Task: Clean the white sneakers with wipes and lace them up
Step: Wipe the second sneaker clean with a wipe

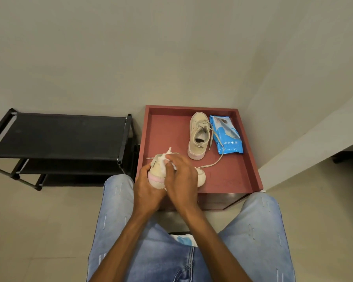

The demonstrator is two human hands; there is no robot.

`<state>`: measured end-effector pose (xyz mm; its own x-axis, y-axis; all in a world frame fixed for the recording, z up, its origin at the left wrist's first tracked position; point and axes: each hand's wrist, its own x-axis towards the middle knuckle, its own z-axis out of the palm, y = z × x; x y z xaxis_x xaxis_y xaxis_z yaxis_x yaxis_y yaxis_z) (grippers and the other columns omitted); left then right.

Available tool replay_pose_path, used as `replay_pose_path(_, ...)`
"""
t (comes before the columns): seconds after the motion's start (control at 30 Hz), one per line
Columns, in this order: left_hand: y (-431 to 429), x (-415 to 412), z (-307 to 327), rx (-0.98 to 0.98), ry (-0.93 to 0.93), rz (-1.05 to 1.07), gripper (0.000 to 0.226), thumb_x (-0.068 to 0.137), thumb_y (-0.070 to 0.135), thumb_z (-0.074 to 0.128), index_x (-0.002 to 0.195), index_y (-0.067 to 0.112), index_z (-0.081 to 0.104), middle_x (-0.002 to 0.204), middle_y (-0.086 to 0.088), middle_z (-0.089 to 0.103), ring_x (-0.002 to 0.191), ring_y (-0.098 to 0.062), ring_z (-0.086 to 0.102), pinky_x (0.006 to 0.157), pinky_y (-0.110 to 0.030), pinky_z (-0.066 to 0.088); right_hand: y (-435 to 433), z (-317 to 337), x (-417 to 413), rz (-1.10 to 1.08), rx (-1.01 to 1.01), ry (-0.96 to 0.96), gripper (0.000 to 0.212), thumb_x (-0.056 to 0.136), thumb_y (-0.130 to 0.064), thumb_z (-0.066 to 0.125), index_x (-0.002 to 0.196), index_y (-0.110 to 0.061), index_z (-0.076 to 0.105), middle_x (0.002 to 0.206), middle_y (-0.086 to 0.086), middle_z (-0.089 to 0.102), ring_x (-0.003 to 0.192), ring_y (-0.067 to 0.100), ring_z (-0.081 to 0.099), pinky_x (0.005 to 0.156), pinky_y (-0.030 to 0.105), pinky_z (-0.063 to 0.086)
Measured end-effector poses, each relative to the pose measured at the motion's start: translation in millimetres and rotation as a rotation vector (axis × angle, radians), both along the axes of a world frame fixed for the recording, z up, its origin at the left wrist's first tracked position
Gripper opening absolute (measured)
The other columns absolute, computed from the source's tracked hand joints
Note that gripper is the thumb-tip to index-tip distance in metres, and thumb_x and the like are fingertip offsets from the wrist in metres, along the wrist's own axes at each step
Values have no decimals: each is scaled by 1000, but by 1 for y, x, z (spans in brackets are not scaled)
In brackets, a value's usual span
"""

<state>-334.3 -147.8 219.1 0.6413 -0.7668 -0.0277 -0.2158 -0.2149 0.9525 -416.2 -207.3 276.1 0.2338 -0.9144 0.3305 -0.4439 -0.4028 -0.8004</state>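
One white sneaker (pixel 201 178) lies on its side over the front left edge of the red tray-top cabinet (pixel 167 131). My left hand (pixel 146 186) grips its pink-trimmed heel from below. My right hand (pixel 181 176) holds a white wipe (pixel 167 154) pressed against the shoe's side and covers most of the shoe. A loose lace (pixel 212 164) trails from it to the right. The second white sneaker (pixel 199 135) stands upright farther back, its laces undone. A blue wipes packet (pixel 226 135) lies right beside it.
A black shoe rack (pixel 59 137) stands left of the cabinet against the wall. A white panel (pixel 314 143) rises at the right. My knees in blue jeans (pixel 259 231) flank the cabinet's front. The floor is pale tile.
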Motion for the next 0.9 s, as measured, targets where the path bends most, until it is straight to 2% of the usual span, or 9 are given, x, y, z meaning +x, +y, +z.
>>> replay_pose_path(0.07,1,1,-1,9,0,19,75,70,27,92,128,40,46,123,3,64,109,-18,63,89,-37,59,-1,-3,2,48,-70,27,19,93,-8,57,105,-10,71,105,1,69,98,13,60,92,22,43)
replay_pose_path(0.13,1,1,0,22,-9,7,79,68,21,95,127,39,45,121,4,62,107,-18,62,85,-32,57,-15,-13,-6,2,-57,39,19,91,-3,59,102,-9,73,101,4,71,93,15,61,87,20,43)
replay_pose_path(0.23,1,4,1,64,-13,-12,83,64,33,96,126,42,41,121,8,57,111,-16,57,89,-33,55,-40,-37,-26,-100,154,109,23,89,-4,61,107,-8,74,105,7,73,97,24,66,85,27,47)
replay_pose_path(0.3,1,6,2,73,-9,-27,84,65,35,96,126,42,39,122,11,53,112,-13,54,89,-30,53,-53,-43,-33,-98,295,125,25,90,-8,60,111,-11,74,110,4,73,103,22,66,89,27,47)
replay_pose_path(0.43,0,6,7,50,56,-73,85,65,30,96,126,45,39,121,21,52,108,4,54,82,-11,45,-63,-41,-30,-46,385,41,22,91,-13,61,109,-15,75,110,-3,73,105,13,66,95,31,50)
replay_pose_path(0.5,2,8,5,16,100,-113,92,62,26,98,130,45,39,128,25,51,114,11,53,86,-10,49,-63,-45,-28,-73,443,-15,20,91,-18,63,106,-21,75,106,-9,74,101,7,66,94,35,52)
replay_pose_path(0.57,4,10,2,-1,134,-126,99,60,23,99,135,44,38,132,24,49,119,11,51,90,-13,51,-59,-46,-27,-123,481,-52,19,91,-20,62,104,-24,75,104,-13,73,101,5,65,93,36,52)
replay_pose_path(0.73,1,7,7,-19,167,-28,90,61,19,98,128,39,42,123,25,51,115,1,53,75,-11,52,-30,-22,-26,-209,316,-71,24,93,-11,57,111,-17,72,109,-5,72,100,6,62,92,27,50)
replay_pose_path(0.9,-2,-4,14,-69,151,71,79,69,13,93,131,31,48,123,8,61,111,-12,60,78,-15,52,7,2,-14,-80,43,-66,24,94,-8,56,113,-13,70,116,-2,68,107,9,61,95,30,49)
